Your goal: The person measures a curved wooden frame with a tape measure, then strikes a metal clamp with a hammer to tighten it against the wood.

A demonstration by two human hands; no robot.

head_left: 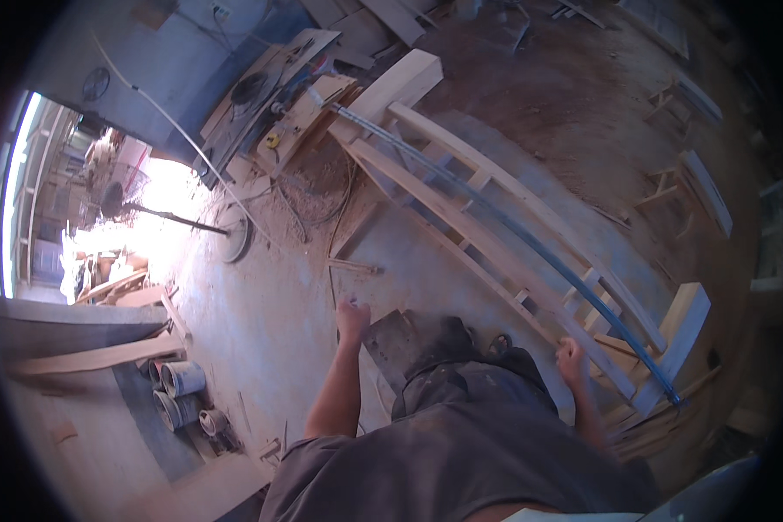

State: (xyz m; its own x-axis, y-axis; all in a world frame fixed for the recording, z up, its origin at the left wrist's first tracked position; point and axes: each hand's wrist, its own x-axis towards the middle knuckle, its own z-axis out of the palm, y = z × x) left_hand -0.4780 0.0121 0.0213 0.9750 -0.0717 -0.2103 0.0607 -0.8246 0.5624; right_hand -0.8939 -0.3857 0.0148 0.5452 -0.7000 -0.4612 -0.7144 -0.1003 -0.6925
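Note:
Out in front of my body, my left hand [353, 318] is raised with its fingers curled closed. Whether anything small sits in it I cannot make out. My right hand [571, 358] is also curled, close beside the near rail of a long pale wooden frame [461, 237]; contact with the rail is unclear. Short crosspieces join the frame's rails, and a thick block stands at each end. Along its length lies a long blue-grey bar clamp [531, 244], reaching from one end block to the other.
A dark board [393, 348] is near my legs. Left stand several cans [183, 378] and a plank [100, 355]. A round-based stand [233, 233] rests on the dusty floor. Farther off is a workbench [313, 109] with tools; wooden pieces [705, 193] are at right.

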